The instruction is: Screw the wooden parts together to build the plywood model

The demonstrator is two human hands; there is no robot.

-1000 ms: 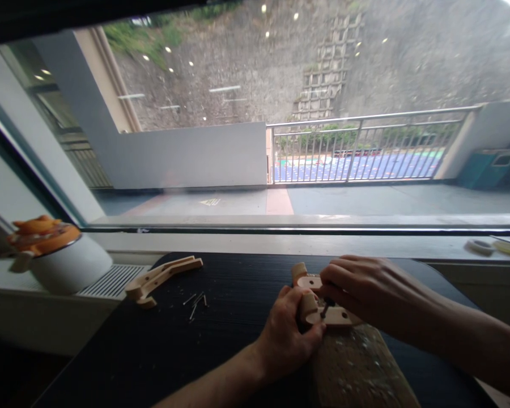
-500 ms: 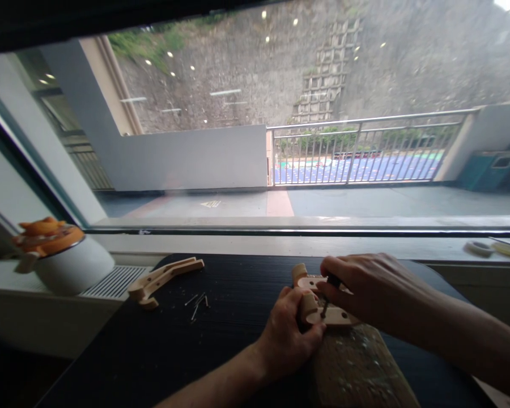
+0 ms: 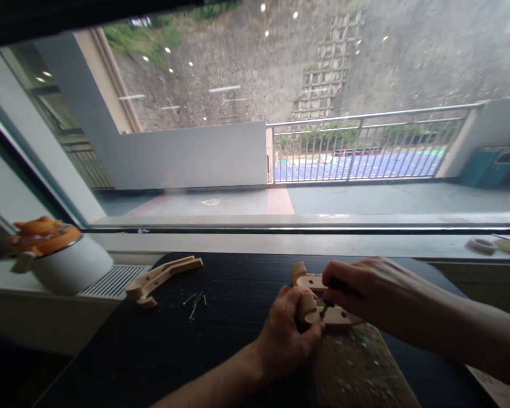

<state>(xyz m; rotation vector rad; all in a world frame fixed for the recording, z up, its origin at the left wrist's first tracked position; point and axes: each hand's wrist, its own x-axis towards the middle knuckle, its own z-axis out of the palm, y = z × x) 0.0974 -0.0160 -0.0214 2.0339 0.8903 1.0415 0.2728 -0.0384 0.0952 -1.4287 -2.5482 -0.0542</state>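
Note:
My left hand point(image 3: 287, 334) is closed round the left end of a small pale wooden assembly point(image 3: 317, 309) that rests on the far end of a worn, speckled wooden board point(image 3: 357, 368). My right hand point(image 3: 372, 292) reaches over the assembly from the right, fingers pinched on a small dark tool point(image 3: 328, 303) whose tip points down onto the wooden piece. A second wooden part point(image 3: 161, 276), long and forked, lies apart at the left on the black table point(image 3: 221, 340). Several small nails point(image 3: 196, 300) lie loose between it and my hands.
A white pot with an orange lid point(image 3: 57, 255) stands on the sill at the left beside a vent grille point(image 3: 110, 280). A roll of tape point(image 3: 480, 245) lies on the sill at the far right. A large window runs along the back.
My right hand has shifted slightly over the assembly, lifting then lowering the dark tool. My left hand and the wooden pieces have stayed in place.

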